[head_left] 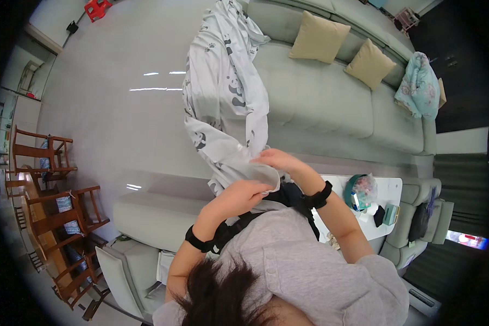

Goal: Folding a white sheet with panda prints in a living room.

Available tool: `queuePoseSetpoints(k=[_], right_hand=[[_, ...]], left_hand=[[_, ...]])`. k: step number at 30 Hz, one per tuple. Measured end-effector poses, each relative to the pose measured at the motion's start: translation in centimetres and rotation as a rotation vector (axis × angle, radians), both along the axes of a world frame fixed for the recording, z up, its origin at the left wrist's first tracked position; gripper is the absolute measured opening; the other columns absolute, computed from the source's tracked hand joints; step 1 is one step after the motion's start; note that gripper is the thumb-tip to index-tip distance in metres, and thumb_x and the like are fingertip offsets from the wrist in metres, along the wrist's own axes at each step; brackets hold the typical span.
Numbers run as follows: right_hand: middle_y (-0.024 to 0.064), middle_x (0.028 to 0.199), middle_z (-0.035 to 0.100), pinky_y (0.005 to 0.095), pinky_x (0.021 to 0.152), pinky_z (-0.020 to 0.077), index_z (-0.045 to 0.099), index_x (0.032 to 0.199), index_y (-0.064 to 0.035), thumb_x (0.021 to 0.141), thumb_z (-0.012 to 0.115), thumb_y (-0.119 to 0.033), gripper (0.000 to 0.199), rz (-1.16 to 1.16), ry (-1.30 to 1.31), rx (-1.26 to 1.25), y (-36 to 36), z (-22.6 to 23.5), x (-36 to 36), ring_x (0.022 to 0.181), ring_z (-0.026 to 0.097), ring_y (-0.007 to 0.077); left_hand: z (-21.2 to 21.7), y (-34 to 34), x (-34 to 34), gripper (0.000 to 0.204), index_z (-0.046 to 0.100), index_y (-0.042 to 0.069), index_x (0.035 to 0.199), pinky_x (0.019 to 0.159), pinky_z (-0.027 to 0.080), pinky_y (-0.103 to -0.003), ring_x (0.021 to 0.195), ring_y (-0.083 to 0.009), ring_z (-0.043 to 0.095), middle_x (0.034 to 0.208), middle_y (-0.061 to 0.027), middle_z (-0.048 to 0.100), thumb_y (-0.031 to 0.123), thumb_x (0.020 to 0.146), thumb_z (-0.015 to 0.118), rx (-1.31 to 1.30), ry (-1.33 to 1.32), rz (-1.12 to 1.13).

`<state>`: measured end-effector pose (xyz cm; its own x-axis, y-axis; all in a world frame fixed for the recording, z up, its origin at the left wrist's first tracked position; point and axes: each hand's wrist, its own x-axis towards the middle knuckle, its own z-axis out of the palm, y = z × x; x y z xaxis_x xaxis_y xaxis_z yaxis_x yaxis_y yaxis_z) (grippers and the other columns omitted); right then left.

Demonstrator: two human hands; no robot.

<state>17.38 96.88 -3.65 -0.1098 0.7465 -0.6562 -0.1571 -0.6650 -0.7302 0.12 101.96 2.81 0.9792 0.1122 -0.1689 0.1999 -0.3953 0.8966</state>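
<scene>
A long white bedding cloth with grey and black pandas and paw prints [223, 81] stretches away from my body, bunched in loose folds. Its far end lies against the sofa, and whether it is a sheet or a cover I cannot tell. Close to my waist, my left hand [234, 198] pinches the cloth's near edge between thumb and fingers. Just ahead and to the right, my right hand [279, 161] has its fingers closed on another part of that edge. Between the two hands the edge curves in a loop. Both wrists wear black bands.
A pale green sofa [320, 92] with yellow cushions [320, 37] runs along the far right, a folded floral quilt [420, 87] at its end. At right stands a white table [386, 190] holding a green basket. Wooden chairs [65, 217] are at left, a red stool [96, 10] far left.
</scene>
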Motion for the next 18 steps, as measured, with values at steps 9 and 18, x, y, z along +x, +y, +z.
queuePoseSetpoints(k=[9, 18], right_hand=[[0.0023, 0.058, 0.046, 0.0222, 0.045, 0.0332, 0.046, 0.065, -0.002, 0.07, 0.058, -0.022, 0.024, -0.055, -0.115, 0.184, 0.2, 2.6, -3.1, 0.051, 0.041, 0.0071], [0.0047, 0.076, 0.053, 0.0235, 0.055, 0.04, 0.052, 0.09, -0.0012, 0.074, 0.053, -0.022, 0.026, -0.433, -0.052, 0.16, 1.3, 4.5, -0.3, 0.066, 0.049, 0.009]], left_hand=[[-2.6, 1.6, -1.7, 0.032, 0.054, 0.0, 0.082, 0.062, 0.038, -0.02, 0.071, -0.0095, 0.049, 0.079, -0.0054, 0.053, 0.03, 0.079, 0.046, -1.005, 0.097, 0.781], [-1.6, 5.6, -2.3, 0.027, 0.053, -0.002, 0.077, 0.05, 0.031, -0.02, 0.055, -0.0043, 0.037, 0.059, 0.0037, 0.046, 0.023, 0.08, 0.046, -0.285, -0.109, 0.873]])
